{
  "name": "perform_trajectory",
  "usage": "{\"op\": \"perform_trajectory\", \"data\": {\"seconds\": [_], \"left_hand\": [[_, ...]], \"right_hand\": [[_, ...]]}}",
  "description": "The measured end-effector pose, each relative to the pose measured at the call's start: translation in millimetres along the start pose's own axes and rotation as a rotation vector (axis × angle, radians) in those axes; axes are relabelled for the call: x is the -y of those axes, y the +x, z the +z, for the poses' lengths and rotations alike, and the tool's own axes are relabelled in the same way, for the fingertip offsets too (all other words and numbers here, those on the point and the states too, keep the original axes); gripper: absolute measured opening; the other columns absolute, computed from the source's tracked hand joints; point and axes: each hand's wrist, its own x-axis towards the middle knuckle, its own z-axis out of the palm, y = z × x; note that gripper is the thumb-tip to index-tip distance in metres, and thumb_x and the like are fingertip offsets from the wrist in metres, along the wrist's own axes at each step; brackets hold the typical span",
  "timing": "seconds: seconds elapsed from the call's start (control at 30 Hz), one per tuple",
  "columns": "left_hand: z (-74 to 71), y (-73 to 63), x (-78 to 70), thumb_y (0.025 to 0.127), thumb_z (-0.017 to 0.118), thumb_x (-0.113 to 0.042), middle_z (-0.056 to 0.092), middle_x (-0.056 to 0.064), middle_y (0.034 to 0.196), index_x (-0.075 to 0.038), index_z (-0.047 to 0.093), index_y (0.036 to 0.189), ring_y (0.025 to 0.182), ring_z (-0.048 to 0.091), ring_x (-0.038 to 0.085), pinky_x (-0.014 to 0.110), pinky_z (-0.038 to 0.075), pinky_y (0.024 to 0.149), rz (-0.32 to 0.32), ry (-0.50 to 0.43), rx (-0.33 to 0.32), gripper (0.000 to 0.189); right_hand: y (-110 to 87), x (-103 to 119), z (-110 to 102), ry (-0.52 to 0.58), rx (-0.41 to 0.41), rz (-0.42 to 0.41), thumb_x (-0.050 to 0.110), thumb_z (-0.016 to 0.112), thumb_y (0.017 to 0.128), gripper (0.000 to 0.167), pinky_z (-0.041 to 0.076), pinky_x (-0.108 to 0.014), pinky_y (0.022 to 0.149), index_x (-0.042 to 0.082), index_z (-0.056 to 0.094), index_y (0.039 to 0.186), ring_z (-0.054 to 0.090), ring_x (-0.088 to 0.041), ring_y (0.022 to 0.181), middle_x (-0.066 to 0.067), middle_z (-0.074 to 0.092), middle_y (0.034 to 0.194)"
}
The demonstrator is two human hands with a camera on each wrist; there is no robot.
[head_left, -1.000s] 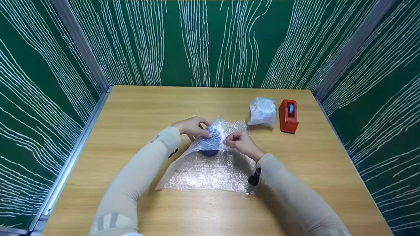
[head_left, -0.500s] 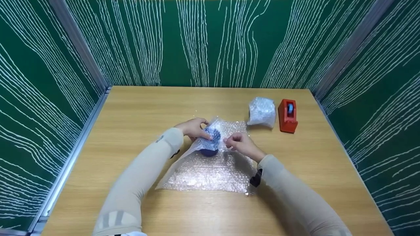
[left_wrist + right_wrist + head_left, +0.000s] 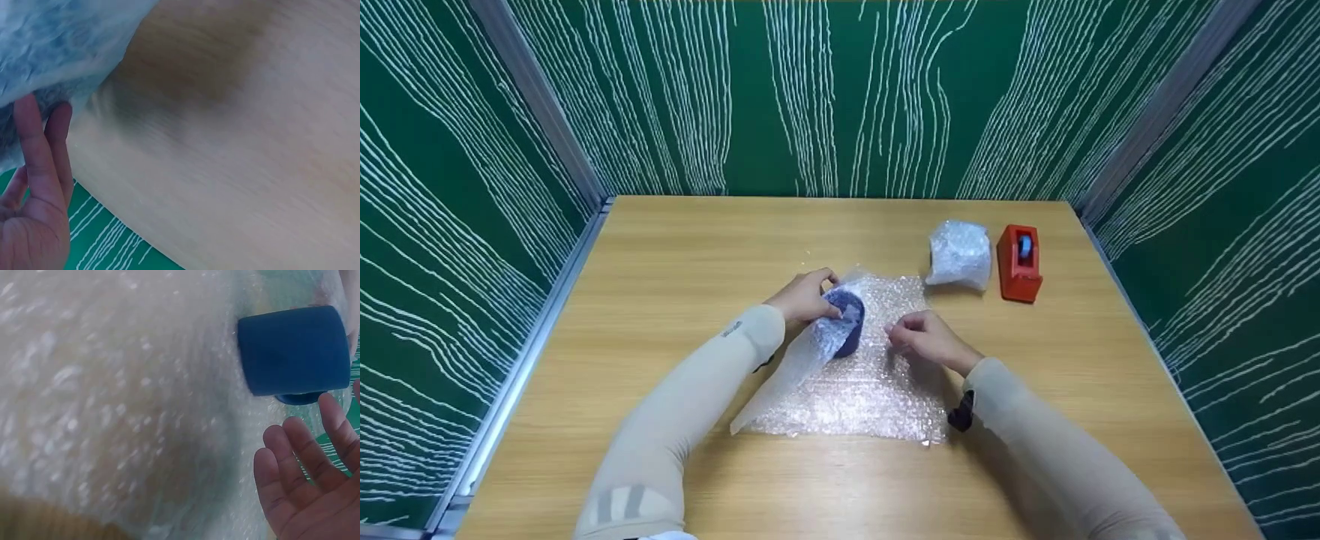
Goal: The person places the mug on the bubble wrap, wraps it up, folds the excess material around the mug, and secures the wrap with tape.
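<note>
A dark blue mug [image 3: 851, 341] stands on a spread sheet of bubble wrap [image 3: 877, 405], whose left part is folded up over it. My left hand [image 3: 806, 296] grips the folded wrap at the mug's rim, thumb on top. In the left wrist view, its fingers [image 3: 39, 152] lie against the outside of the wrap. My right hand [image 3: 930, 339] hovers over the sheet just right of the mug. The right wrist view shows that hand's fingers [image 3: 301, 441] loosely bent with nothing in them, close to the mug's side [image 3: 292, 351], where part of its handle shows.
A bubble-wrapped bundle [image 3: 960, 255] sits at the back right of the wooden table [image 3: 697, 247]. Beside it stands a red tape dispenser [image 3: 1020, 266] with a blue-cored roll. Green panels with white lines [image 3: 802, 97] enclose the table's back and sides.
The wrap's front edge has swung left, so more of the mug shows. My right hand has drawn back slightly to the right; my left hand has shifted a little right.
</note>
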Motion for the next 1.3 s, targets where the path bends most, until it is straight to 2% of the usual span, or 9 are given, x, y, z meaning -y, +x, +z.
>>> {"op": "perform_trajectory", "data": {"seconds": [0.07, 0.17, 0.3, 0.47, 0.57, 0.73, 0.9, 1.03, 1.3], "left_hand": [[1.7, -1.2, -0.6, 0.091, 0.083, -0.014, 0.071, 0.017, 0.118, -0.014, 0.061, 0.14, 0.1, 0.065, 0.025, 0.041, 0.056, 0.09, 0.004, -0.002, -0.03, 0.054], [3.2, -2.6, -2.2, 0.092, 0.08, -0.009, 0.072, 0.014, 0.11, -0.012, 0.062, 0.139, 0.094, 0.064, 0.023, 0.04, 0.056, 0.086, 0.019, 0.008, -0.062, 0.051], [5.5, -2.2, -2.4, 0.091, 0.074, -0.002, 0.065, 0.006, 0.095, -0.01, 0.063, 0.139, 0.083, 0.058, 0.019, 0.034, 0.049, 0.074, 0.024, 0.042, -0.091, 0.05], [8.2, 0.1, 0.0, 0.089, 0.068, 0.002, 0.058, 0.001, 0.088, -0.009, 0.063, 0.14, 0.077, 0.052, 0.018, 0.032, 0.043, 0.068, 0.018, 0.055, -0.111, 0.052], [9.8, 0.4, 1.5, 0.088, 0.064, 0.003, 0.059, 0.003, 0.087, -0.009, 0.063, 0.141, 0.076, 0.051, 0.018, 0.032, 0.042, 0.067, 0.02, 0.042, -0.117, 0.054], [12.3, 0.6, 3.6, 0.085, 0.061, 0.004, 0.06, 0.005, 0.086, -0.009, 0.064, 0.142, 0.074, 0.051, 0.017, 0.032, 0.042, 0.066, 0.016, 0.018, -0.126, 0.058], [13.2, 1.4, 3.5, 0.088, 0.059, 0.005, 0.055, 0.001, 0.082, -0.011, 0.063, 0.144, 0.07, 0.049, 0.017, 0.032, 0.041, 0.064, -0.008, 0.004, -0.118, 0.058], [12.6, 1.3, 2.0, 0.09, 0.057, 0.004, 0.059, 0.002, 0.088, -0.013, 0.062, 0.145, 0.073, 0.05, 0.018, 0.032, 0.041, 0.065, -0.02, 0.012, -0.112, 0.058], [10.3, 0.3, 1.4, 0.09, 0.058, 0.004, 0.063, 0.005, 0.091, -0.015, 0.062, 0.144, 0.073, 0.052, 0.017, 0.031, 0.044, 0.066, -0.023, 0.023, -0.111, 0.058]], "right_hand": [[-2.2, -2.4, -1.5, -0.05, 0.009, -0.025, 0.012, 0.066, 0.105, 0.029, 0.056, -0.025, 0.07, -0.007, 0.071, 0.082, 0.065, -0.014, 0.074, -0.004, 0.071, 0.079], [-4.7, -7.1, -4.0, -0.138, 0.011, -0.071, 0.012, 0.07, 0.102, 0.025, 0.048, -0.021, 0.068, -0.006, 0.072, 0.084, 0.059, -0.01, 0.074, -0.002, 0.07, 0.08], [-7.3, -14.7, -6.2, -0.201, 0.047, -0.106, 0.012, 0.075, 0.098, 0.016, 0.053, -0.019, 0.075, -0.004, 0.077, 0.096, 0.063, -0.01, 0.082, -0.009, 0.075, 0.091], [-13.4, -23.1, -7.9, -0.239, 0.101, -0.172, 0.009, 0.082, 0.092, 0.021, 0.063, -0.03, 0.089, -0.004, 0.078, 0.108, 0.073, -0.025, 0.097, -0.02, 0.078, 0.106], [-18.3, -27.9, -9.0, -0.299, 0.122, -0.233, 0.008, 0.085, 0.09, 0.022, 0.063, -0.037, 0.095, -0.002, 0.08, 0.109, 0.074, -0.029, 0.101, -0.017, 0.079, 0.107], [-27.0, -32.0, -13.0, -0.399, 0.163, -0.309, 0.008, 0.087, 0.086, 0.02, 0.061, -0.045, 0.098, 0.005, 0.083, 0.105, 0.073, -0.032, 0.104, -0.013, 0.081, 0.11], [-34.5, -33.1, -20.0, -0.473, 0.231, -0.314, 0.007, 0.087, 0.085, 0.015, 0.059, -0.054, 0.105, 0.009, 0.085, 0.101, 0.073, -0.037, 0.115, -0.014, 0.079, 0.121], [-39.4, -32.8, -26.6, -0.498, 0.303, -0.295, 0.001, 0.084, 0.084, 0.017, 0.052, -0.062, 0.114, 0.01, 0.085, 0.098, 0.067, -0.043, 0.128, -0.016, 0.075, 0.134], [-44.7, -29.4, -37.3, -0.559, 0.449, -0.306, -0.009, 0.08, 0.077, 0.043, 0.038, -0.073, 0.123, 0.011, 0.084, 0.114, 0.051, -0.053, 0.147, -0.023, 0.06, 0.155]]}}
